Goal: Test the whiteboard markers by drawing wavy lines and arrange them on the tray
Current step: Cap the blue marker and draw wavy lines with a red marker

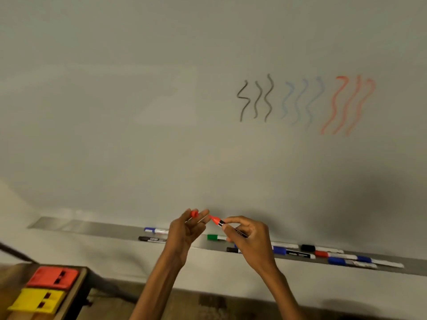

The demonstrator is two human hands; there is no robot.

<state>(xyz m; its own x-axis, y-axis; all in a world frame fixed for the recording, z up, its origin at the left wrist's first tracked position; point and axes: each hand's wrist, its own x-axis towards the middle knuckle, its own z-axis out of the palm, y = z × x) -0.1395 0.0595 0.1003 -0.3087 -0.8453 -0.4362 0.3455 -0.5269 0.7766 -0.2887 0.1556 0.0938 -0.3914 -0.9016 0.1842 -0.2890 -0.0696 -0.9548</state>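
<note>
Both forearms rise from the bottom edge and meet just above the tray (97,228), in front of the whiteboard (138,112). The left hand (184,232) is held upright, palm turned toward the right, wrist bent slightly back; its fingertips pinch a red cap (194,213) at the top of the hand, the other fingers loosely curled beneath. The right hand (248,241) comes in from the right with its back toward the camera, fingers closed around a red marker (218,222) that slants up and left. The marker's uncapped red tip points at the left fingers and sits just beside the cap, not quite touching it as far as can be told. On the board, upper right, stand three groups of wavy lines: dark lines (256,98), faint blue lines (302,101) and red lines (346,105), side by side from left to right. The tray runs along the board's lower edge and holds loose markers: a blue one (156,230) and a black one (151,239) left of the hands, a green one (215,237) between the hands, and a cluster of black, blue and red ones (335,255) to the right, lying at mixed angles. At lower left, a red block (53,277) and a yellow block (38,300) lie touching on a wooden surface (76,289).
</note>
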